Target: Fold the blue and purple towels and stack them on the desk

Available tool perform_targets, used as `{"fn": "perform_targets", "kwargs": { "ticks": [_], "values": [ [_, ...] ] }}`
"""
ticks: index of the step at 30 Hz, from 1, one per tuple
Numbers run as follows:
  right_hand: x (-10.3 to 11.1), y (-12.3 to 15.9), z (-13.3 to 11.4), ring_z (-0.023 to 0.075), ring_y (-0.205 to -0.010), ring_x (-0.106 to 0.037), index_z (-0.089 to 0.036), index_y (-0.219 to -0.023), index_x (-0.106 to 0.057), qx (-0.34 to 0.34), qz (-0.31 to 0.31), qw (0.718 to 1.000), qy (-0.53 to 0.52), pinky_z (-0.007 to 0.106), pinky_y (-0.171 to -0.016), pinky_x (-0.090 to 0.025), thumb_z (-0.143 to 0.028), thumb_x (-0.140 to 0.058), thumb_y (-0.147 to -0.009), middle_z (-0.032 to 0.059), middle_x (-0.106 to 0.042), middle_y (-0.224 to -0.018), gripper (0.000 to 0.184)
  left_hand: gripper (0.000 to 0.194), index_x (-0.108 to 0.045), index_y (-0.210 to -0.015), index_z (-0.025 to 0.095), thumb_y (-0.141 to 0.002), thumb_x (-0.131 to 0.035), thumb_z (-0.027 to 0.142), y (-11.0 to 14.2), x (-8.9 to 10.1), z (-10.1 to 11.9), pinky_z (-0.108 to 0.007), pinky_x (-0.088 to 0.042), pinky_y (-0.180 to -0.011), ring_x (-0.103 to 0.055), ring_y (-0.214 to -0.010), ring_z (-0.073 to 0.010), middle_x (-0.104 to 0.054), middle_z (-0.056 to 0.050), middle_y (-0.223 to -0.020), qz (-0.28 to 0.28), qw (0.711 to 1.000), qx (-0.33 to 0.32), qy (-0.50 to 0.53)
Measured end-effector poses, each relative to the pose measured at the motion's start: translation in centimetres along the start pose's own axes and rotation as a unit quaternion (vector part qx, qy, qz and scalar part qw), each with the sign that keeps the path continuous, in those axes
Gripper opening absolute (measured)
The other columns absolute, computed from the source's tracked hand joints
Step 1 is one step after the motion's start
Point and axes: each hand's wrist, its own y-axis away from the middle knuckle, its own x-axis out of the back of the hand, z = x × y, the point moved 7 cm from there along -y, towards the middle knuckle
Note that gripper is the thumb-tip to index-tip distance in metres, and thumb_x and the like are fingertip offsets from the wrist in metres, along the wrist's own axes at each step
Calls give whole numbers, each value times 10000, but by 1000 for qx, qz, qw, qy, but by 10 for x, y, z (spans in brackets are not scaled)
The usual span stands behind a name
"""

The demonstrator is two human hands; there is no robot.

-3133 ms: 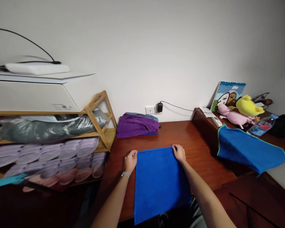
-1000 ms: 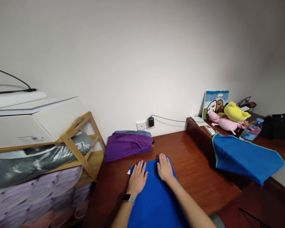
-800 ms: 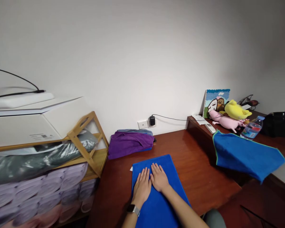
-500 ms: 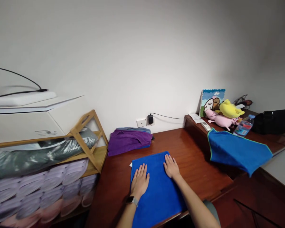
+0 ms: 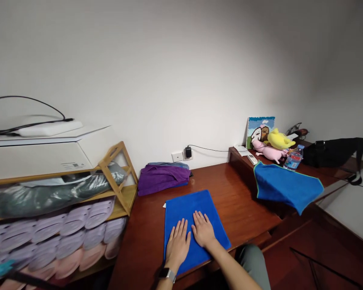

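Note:
A blue microfibre towel (image 5: 190, 209) lies folded flat on the reddish-brown wooden desk (image 5: 245, 205). My left hand (image 5: 178, 245) rests palm down on the towel's lower left part, a smartwatch on its wrist. Beside it, my right hand (image 5: 202, 229) also lies flat on the towel, fingers spread. Neither hand grips anything. The two hands almost touch, and they hide the middle of the towel.
A purple towel pile (image 5: 163, 180) sits at the desk's back. A second blue towel (image 5: 286, 187) with green edging hangs over a raised wooden ledge, beside plush toys (image 5: 269, 145) and a water bottle (image 5: 293, 160). A bamboo rack (image 5: 117, 189) holds lilac slippers.
My hands have slid closer together on the towel, and the right hand has moved back toward me. The view has turned left and tilted, so the whole scene sits shifted in the frame.

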Motion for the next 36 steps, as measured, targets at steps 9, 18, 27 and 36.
{"fn": "perform_targets", "kwargs": {
  "ticks": [9, 18, 27, 36],
  "values": [
    [45, 16, 60, 269, -1622, -207, -45, -1657, -303, -110, -20, 992, 58, 464, -1326, -167, -372, -234, -1098, 135, -250, -1723, 651, 616, -474, -1569, 90, -1050, -260, 343, 18, 22, -36, -478, -334, -1293, -432, -1545, -253, -470, -151, -1647, 35, 998, 52, -33],
    [-10, 53, -16, 224, -1611, -250, -179, -1665, -337, 16, 29, 999, 4, 437, -1329, -166, -402, -236, -1119, 69, -326, -1707, 598, 572, -435, -1597, 190, -1059, -304, 337, 47, 5, 20, -509, -356, -1286, -403, -1561, -256, -442, -94, -1668, 36, 999, -20, -6],
    [40, 69, 79, 250, -1609, -255, -146, -1665, -329, -117, 3, 991, 69, 475, -1313, -219, -399, -273, -1097, 80, -282, -1715, 624, 641, -415, -1607, 118, -1060, -274, 421, 80, 12, -30, -528, -372, -1273, -462, -1526, -282, -503, -151, -1630, 94, 995, 34, -14],
    [15, 57, -6, 216, -1615, -236, -166, -1657, -356, -1, 32, 999, 10, 436, -1327, -180, -421, -238, -1123, 73, -313, -1714, 603, 586, -446, -1593, 167, -1060, -282, 348, 34, 17, 36, -490, -358, -1285, -415, -1555, -248, -458, -101, -1664, 25, 999, -31, 5]
  ]
}}
